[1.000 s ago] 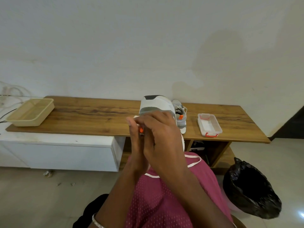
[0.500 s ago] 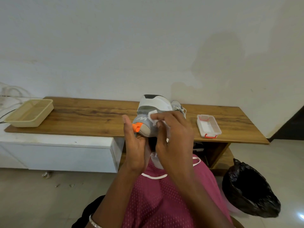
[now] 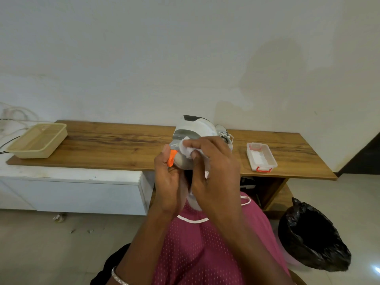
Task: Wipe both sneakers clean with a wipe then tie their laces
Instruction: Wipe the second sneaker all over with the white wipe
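I've got the sneaker held up over my lap, in front of the wooden table, heel end toward me. L hand grips it from below, thumb by the orange tab. R hand pinches the white wipe vs its grey side. 2nd sneaker sits on the table just behind, w/ a clear box to its right.

maroon dotted mesh garment, white piping, silver bracelet on left wrist

Grey-white sneaker held up, white wipe on it, second sneaker behind
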`<state>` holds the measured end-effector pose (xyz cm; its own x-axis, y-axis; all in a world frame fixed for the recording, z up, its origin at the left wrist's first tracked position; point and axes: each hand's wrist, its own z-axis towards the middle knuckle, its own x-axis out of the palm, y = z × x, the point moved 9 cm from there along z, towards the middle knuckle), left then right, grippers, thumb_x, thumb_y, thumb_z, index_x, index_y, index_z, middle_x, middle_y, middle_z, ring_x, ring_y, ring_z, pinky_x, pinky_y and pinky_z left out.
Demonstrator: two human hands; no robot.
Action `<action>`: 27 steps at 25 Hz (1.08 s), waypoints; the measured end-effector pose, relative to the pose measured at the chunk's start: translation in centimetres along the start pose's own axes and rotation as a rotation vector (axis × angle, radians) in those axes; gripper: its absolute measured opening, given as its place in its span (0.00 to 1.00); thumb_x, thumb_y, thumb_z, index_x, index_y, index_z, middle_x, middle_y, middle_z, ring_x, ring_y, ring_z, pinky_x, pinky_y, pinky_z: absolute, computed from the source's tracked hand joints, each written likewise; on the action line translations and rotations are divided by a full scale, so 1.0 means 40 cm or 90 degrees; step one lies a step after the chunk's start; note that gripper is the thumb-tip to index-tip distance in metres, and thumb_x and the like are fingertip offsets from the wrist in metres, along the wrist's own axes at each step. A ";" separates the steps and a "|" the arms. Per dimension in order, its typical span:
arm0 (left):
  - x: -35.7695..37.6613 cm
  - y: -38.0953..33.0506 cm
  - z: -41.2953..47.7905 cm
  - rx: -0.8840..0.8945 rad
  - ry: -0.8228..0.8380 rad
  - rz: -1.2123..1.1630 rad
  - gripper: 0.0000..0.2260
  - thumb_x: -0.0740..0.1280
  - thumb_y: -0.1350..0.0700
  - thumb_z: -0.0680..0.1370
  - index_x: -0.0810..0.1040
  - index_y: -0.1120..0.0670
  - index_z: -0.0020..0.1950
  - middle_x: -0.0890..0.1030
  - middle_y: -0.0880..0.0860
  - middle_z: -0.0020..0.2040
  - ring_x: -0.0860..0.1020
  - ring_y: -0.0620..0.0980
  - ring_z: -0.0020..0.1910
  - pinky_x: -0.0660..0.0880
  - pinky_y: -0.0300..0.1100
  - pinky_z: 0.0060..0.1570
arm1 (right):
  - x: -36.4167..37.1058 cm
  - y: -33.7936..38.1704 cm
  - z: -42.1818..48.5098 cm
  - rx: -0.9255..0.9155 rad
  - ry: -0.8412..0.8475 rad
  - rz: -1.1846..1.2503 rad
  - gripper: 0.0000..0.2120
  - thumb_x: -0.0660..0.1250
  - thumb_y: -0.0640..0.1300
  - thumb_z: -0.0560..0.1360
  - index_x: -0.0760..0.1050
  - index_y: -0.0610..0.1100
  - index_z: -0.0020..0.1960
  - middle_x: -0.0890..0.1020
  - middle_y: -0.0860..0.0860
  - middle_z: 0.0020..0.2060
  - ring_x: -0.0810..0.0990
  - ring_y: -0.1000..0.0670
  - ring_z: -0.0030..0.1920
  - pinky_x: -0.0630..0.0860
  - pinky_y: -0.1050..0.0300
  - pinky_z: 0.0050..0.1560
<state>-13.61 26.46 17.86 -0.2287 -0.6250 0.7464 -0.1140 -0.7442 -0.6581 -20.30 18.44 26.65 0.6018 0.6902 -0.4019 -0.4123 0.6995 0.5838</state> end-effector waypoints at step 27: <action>0.020 -0.007 -0.009 0.001 -0.009 0.006 0.35 0.64 0.37 0.76 0.69 0.61 0.73 0.75 0.62 0.69 0.72 0.59 0.69 0.67 0.54 0.71 | -0.041 -0.023 0.041 -0.058 -0.093 -0.074 0.12 0.66 0.30 0.74 0.82 0.41 0.52 0.81 0.49 0.50 0.78 0.49 0.52 0.71 0.65 0.51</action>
<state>-14.09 26.26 18.61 -0.2156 -0.6358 0.7411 -0.1098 -0.7384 -0.6654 -19.77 16.38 27.94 0.7389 0.5742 -0.3526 -0.3902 0.7913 0.4708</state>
